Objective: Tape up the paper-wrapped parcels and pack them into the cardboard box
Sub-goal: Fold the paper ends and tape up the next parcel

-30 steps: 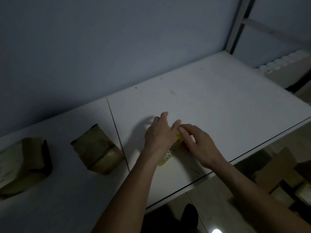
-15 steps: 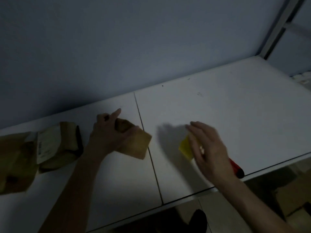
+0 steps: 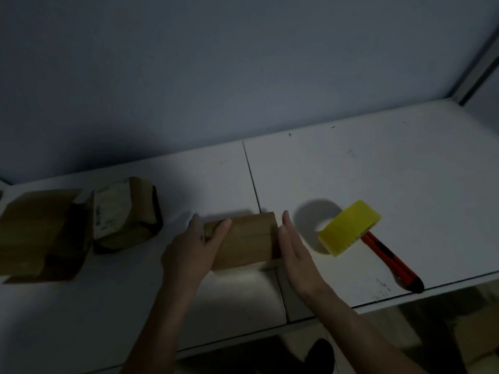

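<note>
A small brown paper-wrapped parcel (image 3: 247, 240) lies on the white table (image 3: 378, 171), over the seam between two panels. My left hand (image 3: 193, 251) holds its left end, thumb on top and fingers round the side. My right hand (image 3: 295, 251) is flat with straight fingers against the parcel's right side. A yellow roll of tape (image 3: 349, 228) stands just right of my right hand. Further left sit a second wrapped parcel with a printed label (image 3: 124, 214) and a brown cardboard box (image 3: 40, 233).
A red utility knife (image 3: 388, 261) lies behind and under the tape roll, its tip near the table's front edge. A blue-grey wall closes the back. Below the front edge are a dark floor and my shoe (image 3: 320, 353).
My left hand has pulled the parcel rightward to the middle seam. My right hand has let go of the tape roll and come flat against the parcel's right side. The view has shifted left.
</note>
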